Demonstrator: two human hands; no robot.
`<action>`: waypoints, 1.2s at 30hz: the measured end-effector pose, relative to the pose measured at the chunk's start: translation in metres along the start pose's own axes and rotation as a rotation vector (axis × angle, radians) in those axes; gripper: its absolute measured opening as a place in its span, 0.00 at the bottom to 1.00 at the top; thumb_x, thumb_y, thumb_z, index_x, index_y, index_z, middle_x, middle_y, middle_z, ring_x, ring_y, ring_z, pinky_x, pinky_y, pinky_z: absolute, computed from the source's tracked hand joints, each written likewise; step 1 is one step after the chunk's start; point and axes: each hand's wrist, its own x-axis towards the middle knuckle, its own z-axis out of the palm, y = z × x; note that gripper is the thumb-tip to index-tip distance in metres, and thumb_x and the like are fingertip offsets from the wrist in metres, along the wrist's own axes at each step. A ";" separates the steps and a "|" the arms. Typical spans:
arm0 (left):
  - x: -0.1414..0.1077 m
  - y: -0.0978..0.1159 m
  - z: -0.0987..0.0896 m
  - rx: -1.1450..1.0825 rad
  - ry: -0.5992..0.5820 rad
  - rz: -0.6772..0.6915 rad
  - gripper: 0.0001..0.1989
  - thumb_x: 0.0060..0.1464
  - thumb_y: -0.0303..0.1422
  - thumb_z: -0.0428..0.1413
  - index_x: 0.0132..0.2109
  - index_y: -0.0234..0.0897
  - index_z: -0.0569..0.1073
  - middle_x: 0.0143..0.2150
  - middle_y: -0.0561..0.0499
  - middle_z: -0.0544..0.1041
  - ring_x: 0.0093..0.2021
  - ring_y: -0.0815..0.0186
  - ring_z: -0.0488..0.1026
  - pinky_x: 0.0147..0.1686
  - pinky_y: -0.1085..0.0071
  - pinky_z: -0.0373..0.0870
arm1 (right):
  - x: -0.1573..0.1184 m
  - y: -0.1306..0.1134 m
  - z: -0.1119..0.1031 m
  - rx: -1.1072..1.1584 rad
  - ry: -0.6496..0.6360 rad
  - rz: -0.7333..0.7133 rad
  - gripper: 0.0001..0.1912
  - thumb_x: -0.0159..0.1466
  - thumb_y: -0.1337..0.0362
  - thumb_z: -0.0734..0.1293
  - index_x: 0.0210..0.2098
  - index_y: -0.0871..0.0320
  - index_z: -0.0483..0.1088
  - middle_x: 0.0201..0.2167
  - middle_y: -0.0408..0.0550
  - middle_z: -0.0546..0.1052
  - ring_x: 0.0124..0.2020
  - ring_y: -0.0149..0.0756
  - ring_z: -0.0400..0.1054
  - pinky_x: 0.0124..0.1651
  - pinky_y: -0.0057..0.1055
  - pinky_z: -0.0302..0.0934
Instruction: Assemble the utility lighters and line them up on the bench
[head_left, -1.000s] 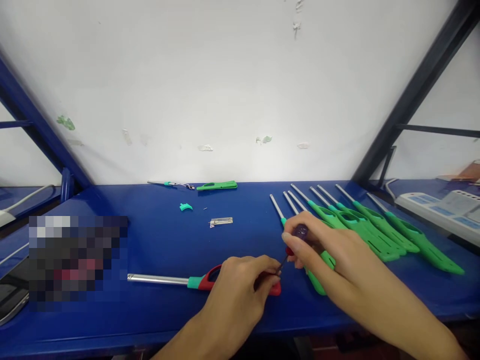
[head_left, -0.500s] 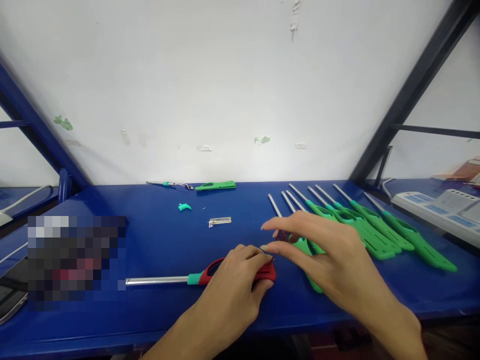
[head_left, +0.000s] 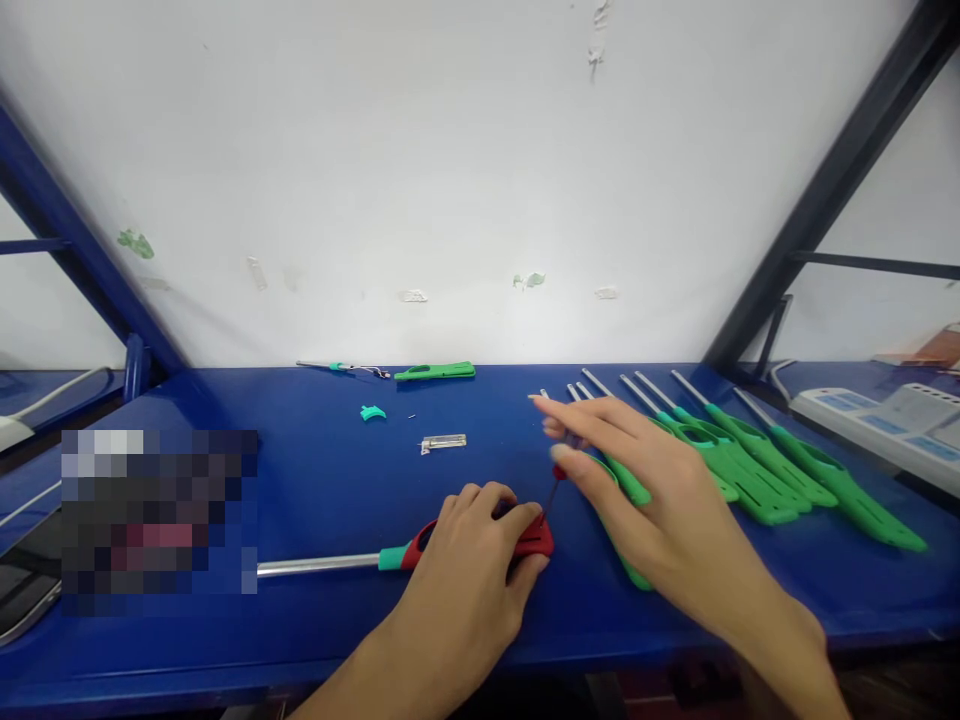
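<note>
My left hand (head_left: 476,560) is closed over a red lighter (head_left: 534,538) with a teal collar and a long metal tube, pressing it on the blue table. In my right hand (head_left: 645,480) is a small screwdriver (head_left: 553,492) with a red handle, mostly hidden by the fingers. Its thin shaft slants down to the right end of the red body. Beyond the hands lie a small clear part (head_left: 445,442), a teal trigger piece (head_left: 373,412), a green shell (head_left: 435,371) and a thin rod with wires (head_left: 337,367).
Several green lighters (head_left: 742,470) with metal tubes lie on the right, close to my right hand. A phone (head_left: 30,580) and a blurred-out item (head_left: 157,520) are at the left. Behind stands a white wall (head_left: 450,180), with shelf posts at both sides.
The screwdriver now stands with its shaft visible and its tip at the red lighter. My right hand's fingers have shifted around its handle. The view has moved slightly.
</note>
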 end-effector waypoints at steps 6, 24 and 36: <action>-0.005 0.001 -0.009 0.076 -0.073 -0.012 0.23 0.69 0.25 0.53 0.67 0.43 0.74 0.61 0.40 0.71 0.57 0.45 0.71 0.59 0.42 0.69 | -0.001 -0.002 -0.007 0.079 -0.027 -0.033 0.15 0.77 0.68 0.66 0.58 0.47 0.78 0.44 0.44 0.84 0.42 0.36 0.80 0.44 0.32 0.73; 0.003 -0.009 -0.016 -0.102 -0.080 -0.067 0.18 0.65 0.25 0.62 0.59 0.43 0.80 0.52 0.46 0.75 0.54 0.51 0.74 0.57 0.54 0.71 | -0.002 -0.004 -0.005 0.011 -0.023 0.009 0.19 0.79 0.63 0.62 0.67 0.49 0.72 0.52 0.49 0.83 0.47 0.40 0.79 0.50 0.37 0.73; 0.001 -0.008 -0.017 -0.052 -0.082 -0.053 0.16 0.67 0.26 0.62 0.59 0.41 0.80 0.53 0.45 0.76 0.53 0.51 0.74 0.56 0.52 0.71 | 0.000 -0.002 0.003 0.041 -0.019 -0.030 0.22 0.79 0.71 0.60 0.68 0.50 0.70 0.56 0.47 0.82 0.50 0.36 0.79 0.53 0.33 0.72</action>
